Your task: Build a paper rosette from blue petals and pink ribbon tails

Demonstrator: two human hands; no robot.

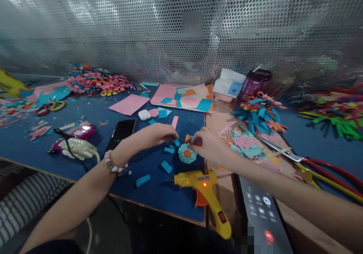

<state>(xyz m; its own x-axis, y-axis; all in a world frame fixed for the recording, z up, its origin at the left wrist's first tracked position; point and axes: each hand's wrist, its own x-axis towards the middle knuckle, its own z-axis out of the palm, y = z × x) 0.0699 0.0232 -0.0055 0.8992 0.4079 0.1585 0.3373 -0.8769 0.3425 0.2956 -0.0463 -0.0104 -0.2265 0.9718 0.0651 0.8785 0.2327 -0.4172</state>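
Note:
My left hand point(162, 133) is closed in a pinch on a small blue paper strip point(177, 142) above the blue tabletop. My right hand point(209, 145) has its fingers curled together at a small folded orange paper piece point(187, 138) with a bit of blue beside it; the fingers partly hide the grip. Just below it lies a round, pale turquoise scalloped paper piece point(191, 158) with an orange centre. Loose blue paper strips point(166, 166) are scattered around the left hand. A yellow glue gun point(209, 193) with a lit orange light lies in front of both hands.
A phone with a call screen point(256, 205) lies under my right forearm, beside large scissors point(295, 157). Another phone point(121, 133) and a white earbud case point(144, 115) are at left. Paper sheets point(130, 104) and a paper-scrap heap point(98, 81) lie farther back before a perforated metal panel point(159, 27).

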